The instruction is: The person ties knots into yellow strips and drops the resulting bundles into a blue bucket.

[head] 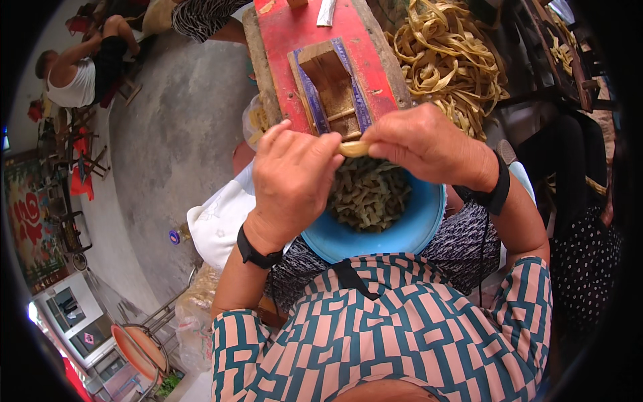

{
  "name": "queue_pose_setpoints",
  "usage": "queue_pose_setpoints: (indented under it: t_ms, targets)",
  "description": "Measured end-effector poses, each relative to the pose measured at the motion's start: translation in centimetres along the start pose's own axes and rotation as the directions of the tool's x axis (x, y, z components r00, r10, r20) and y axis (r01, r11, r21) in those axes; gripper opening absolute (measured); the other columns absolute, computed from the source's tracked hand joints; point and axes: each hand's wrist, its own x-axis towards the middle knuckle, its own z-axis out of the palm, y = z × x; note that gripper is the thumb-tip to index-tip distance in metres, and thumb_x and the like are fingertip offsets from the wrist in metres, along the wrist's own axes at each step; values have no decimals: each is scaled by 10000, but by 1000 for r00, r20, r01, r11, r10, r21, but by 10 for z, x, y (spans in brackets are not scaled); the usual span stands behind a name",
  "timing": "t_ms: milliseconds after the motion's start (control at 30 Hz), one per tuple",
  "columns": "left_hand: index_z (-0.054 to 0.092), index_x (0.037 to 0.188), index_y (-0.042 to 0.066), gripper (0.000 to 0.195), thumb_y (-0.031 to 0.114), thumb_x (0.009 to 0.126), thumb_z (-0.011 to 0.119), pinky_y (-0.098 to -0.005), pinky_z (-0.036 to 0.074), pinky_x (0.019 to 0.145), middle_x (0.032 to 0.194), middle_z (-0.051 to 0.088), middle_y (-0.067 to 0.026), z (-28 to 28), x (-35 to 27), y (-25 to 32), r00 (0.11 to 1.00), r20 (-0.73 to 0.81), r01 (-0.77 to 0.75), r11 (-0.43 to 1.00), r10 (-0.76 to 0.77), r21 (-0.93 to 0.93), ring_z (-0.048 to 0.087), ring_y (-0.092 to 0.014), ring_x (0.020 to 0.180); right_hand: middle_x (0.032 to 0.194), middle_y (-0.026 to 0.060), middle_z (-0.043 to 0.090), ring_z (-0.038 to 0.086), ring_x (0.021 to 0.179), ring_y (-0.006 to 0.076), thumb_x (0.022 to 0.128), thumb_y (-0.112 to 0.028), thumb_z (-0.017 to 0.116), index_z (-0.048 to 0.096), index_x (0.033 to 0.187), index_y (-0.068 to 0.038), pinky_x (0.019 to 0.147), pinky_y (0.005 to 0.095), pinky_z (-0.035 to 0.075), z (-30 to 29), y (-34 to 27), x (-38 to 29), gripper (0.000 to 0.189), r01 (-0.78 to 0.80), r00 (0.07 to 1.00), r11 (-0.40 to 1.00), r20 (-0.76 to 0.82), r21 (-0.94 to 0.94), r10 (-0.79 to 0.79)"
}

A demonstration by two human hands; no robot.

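Note:
Between my two hands stretches a short piece of yellowish, flat dried strip [354, 148]. My left hand [296, 181] pinches its left end, and my right hand [419, 145] grips the other end. Just beyond my fingers is a wooden box-like jig [329, 75] with blue printed side strips, with crumbs inside it. It rests on a red-topped bench [371, 45]. Directly under my hands, a blue plastic basin [417, 226] sits on my lap, holding many small greenish-tan cut pieces [371, 198].
A heap of long golden strips [447, 60] lies right of the bench. A white cloth [221, 221] covers my left knee. Plastic bags [196, 311] stand at lower left, near a jar with a blue lid [175, 237]. Other people sit at upper left and at right.

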Motion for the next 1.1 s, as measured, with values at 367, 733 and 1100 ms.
queue_pose_setpoints:
  t_ms: [367,733,1100]
  targets:
    - [715,996,80,110,133,900,707,-403,490,786,856,710,-109,13,29,-51,936,-180,295,954,-301,-62,655,-318,799,750,102,611,653,692,293,855,-59,695,657,943,-55,604,374,538,0,50,42,96,108,951,820,-182,-562,-250]
    - [628,1258,-41,337,214,1039,607,-276,567,749,957,737,-120,10,-62,-45,579,501,571,-118,-643,-812,704,-158,799,932,176,698,693,810,355,978,-71,622,662,1063,-6,686,393,542,1,45,-43,114,-286,878,923,-456,-257,146]
    - [585,1217,11,297,156,982,695,-388,612,885,1060,724,-155,43,-120,-1,422,693,499,-489,-584,-716,745,-256,921,954,172,706,691,865,365,929,-102,670,668,1174,-34,753,410,549,35,-48,76,255,349,666,919,-641,-183,-380]
